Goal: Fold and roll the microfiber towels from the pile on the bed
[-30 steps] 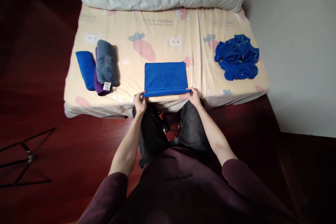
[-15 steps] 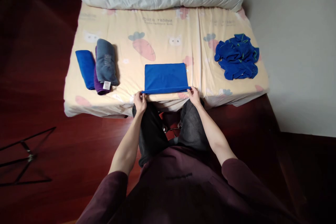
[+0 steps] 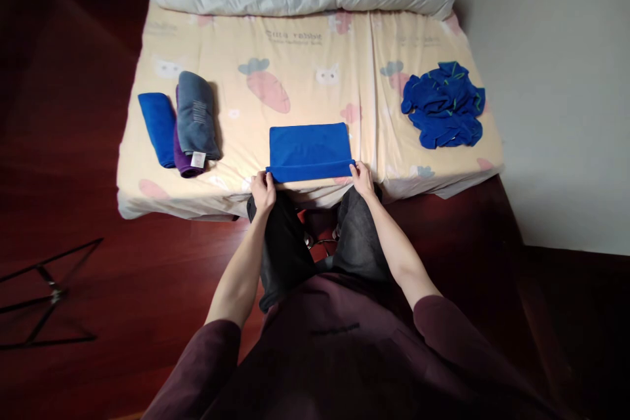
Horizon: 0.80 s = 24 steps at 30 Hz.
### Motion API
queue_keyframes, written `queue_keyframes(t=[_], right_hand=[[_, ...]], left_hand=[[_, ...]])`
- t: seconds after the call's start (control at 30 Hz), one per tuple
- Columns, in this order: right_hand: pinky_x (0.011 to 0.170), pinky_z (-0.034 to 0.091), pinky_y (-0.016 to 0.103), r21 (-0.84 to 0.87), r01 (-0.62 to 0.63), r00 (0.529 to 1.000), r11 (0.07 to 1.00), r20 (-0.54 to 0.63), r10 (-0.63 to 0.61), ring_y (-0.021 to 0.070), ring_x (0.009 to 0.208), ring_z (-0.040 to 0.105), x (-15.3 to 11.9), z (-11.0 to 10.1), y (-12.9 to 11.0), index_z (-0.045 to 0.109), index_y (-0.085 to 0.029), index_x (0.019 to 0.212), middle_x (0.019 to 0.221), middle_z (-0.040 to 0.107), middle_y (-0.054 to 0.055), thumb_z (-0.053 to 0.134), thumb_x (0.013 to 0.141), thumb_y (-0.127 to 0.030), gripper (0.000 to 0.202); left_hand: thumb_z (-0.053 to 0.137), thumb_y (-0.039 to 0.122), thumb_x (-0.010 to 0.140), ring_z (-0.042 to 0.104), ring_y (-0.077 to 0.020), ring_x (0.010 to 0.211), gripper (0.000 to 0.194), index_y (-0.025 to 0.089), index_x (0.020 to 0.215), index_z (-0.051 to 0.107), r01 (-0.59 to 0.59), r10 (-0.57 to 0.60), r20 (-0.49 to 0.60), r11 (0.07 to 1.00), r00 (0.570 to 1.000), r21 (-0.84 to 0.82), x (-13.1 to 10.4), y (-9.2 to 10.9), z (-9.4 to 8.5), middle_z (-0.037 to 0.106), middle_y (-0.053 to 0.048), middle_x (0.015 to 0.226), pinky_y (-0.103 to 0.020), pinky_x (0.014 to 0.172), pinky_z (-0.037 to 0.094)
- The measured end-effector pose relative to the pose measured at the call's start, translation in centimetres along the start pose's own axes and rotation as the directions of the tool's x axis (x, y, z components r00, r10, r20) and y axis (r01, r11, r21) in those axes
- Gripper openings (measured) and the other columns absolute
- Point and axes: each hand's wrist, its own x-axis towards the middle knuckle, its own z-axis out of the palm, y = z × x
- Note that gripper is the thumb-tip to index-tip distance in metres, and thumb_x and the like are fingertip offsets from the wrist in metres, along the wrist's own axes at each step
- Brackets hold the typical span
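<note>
- Pinching folded strip's two ends on blue cloth (image 3: 310,144), with left hand (image 3: 264,191) and right hand (image 3: 363,180).
- Lying flat by near edge of bed (image 3: 236,144).
- Probably light, soft, grippy, not fragile; may sag mid-strip, so best held at both ends.
- Off left: grey cloth (image 3: 197,118), purple cloth (image 3: 187,165), second blue cloth (image 3: 160,130); off right: crumpled blue cloth (image 3: 443,105).

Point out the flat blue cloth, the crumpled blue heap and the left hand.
Flat blue cloth (image 3: 310,146), head view: its smooth upper panel.
Crumpled blue heap (image 3: 443,106), head view: folds near its middle.
Left hand (image 3: 264,193), head view: back of the hand.
</note>
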Motion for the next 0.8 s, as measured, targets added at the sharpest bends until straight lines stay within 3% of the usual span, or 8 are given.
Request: queue_keyframes(t=[0.8], right_hand=[[0.083, 0.054, 0.036, -0.012, -0.014, 0.999, 1.0, -0.031, 0.014, 0.0258, 0.086, 0.069, -0.02, 0.11, 0.17, 0.073, -0.022, 0.107, 0.098, 0.076, 0.011, 0.045, 0.105, -0.066, 0.052]], left_hand=[[0.044, 0.048, 0.104, 0.061, -0.0358, 0.111, 0.037, 0.02, 0.1, 0.069, -0.003, 0.003, -0.003, 1.0, 1.0, 0.016, -0.07, 0.09, -0.06, 0.07, -0.016, 0.103, -0.055, 0.106, 0.049]])
